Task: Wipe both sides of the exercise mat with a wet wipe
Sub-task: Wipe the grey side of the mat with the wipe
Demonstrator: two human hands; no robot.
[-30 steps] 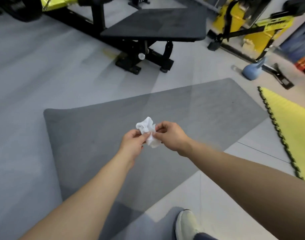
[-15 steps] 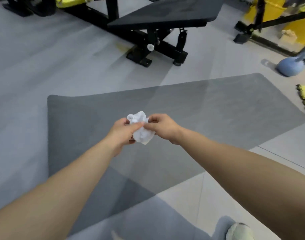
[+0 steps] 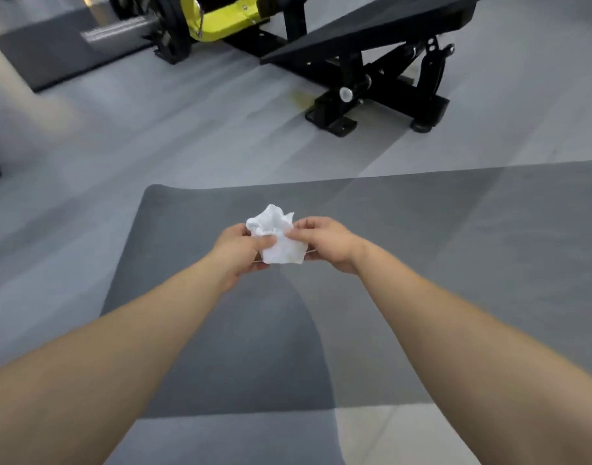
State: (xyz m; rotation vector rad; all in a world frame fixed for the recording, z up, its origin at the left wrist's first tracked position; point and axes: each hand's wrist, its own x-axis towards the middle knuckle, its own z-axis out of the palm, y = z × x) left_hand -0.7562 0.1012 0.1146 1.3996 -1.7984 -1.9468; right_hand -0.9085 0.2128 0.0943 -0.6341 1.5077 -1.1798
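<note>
A dark grey exercise mat (image 3: 455,236) lies flat on the pale grey floor, its left end with rounded corners in view and its right part running out of frame. Above the mat I hold a crumpled white wet wipe (image 3: 277,239) between both hands. My left hand (image 3: 238,247) pinches its left side with thumb and fingers. My right hand (image 3: 325,242) pinches its right side. The wipe is off the mat's surface.
A black weight bench (image 3: 372,55) with its foot frame stands on the floor beyond the mat. A yellow and black machine (image 3: 220,15) sits at the far top. Another dark floor mat (image 3: 63,45) lies top left.
The view has swung left and forward, so the mat's left end is nearer the middle. The wipe is spread a little wider between my hands. The kettlebell and yellow tiles are out of view.
</note>
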